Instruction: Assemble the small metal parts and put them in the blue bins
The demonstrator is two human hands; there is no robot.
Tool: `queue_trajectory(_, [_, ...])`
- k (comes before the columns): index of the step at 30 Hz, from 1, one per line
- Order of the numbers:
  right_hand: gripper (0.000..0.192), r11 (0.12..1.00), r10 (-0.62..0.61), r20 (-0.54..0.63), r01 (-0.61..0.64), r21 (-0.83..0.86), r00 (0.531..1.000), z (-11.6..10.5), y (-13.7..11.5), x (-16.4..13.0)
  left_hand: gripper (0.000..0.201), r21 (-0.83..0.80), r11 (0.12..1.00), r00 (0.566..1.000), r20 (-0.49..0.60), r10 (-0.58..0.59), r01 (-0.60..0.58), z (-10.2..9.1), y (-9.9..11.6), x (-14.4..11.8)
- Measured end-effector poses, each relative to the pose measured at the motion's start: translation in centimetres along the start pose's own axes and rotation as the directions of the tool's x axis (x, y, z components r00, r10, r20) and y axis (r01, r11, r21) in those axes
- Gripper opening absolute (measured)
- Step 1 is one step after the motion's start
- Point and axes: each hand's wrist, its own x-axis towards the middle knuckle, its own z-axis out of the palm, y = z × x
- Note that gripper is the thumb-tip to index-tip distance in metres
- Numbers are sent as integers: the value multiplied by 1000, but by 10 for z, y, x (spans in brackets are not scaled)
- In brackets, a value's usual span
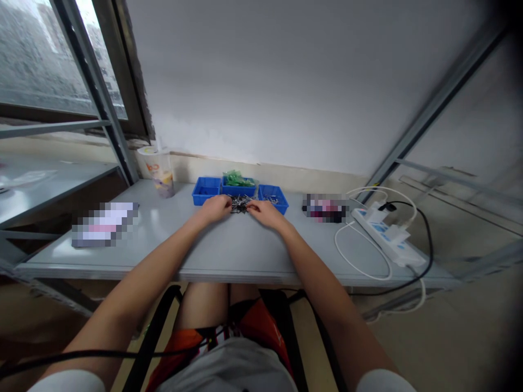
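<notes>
A small heap of thin silver and dark metal pieces, which look like screws (240, 203), lies on the grey table in front of the blue trays. My left hand (217, 208) rests at the heap's left side, its fingers curled together at the edge of the pieces. On the other side, my right hand (263, 212) has thumb and fingers pinched at the heap's right edge. Anything within either pinch is too small to make out. Just behind my right hand, a blue tray (281, 209) holds some small metal pieces.
A left blue tray (201, 200) and a middle one (238, 191) with green packets (235, 178) stand near the wall. A drink cup (162, 174) and a blurred phone (105, 224) are leftward. Rightward are a blurred dark item (324, 208) and a power strip (386, 239) with cables.
</notes>
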Motion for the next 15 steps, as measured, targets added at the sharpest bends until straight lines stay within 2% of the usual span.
queue_trajectory(6, [25, 999, 41, -63, -39, 35, 997, 0, 2, 0, 16, -202, 960, 979, -98, 178, -195, 1, 5, 3])
queue_trajectory(11, [23, 999, -47, -49, 48, 14, 998, 0, 1, 1, 13, -233, 943, 969, -132, 211, -237, 3, 6, 3])
queue_trajectory(15, [23, 999, -35, -49, 36, 18, 998, 0, 2, 1, 14, -238, 935, 963, -129, 238, -263, 2, 4, 3])
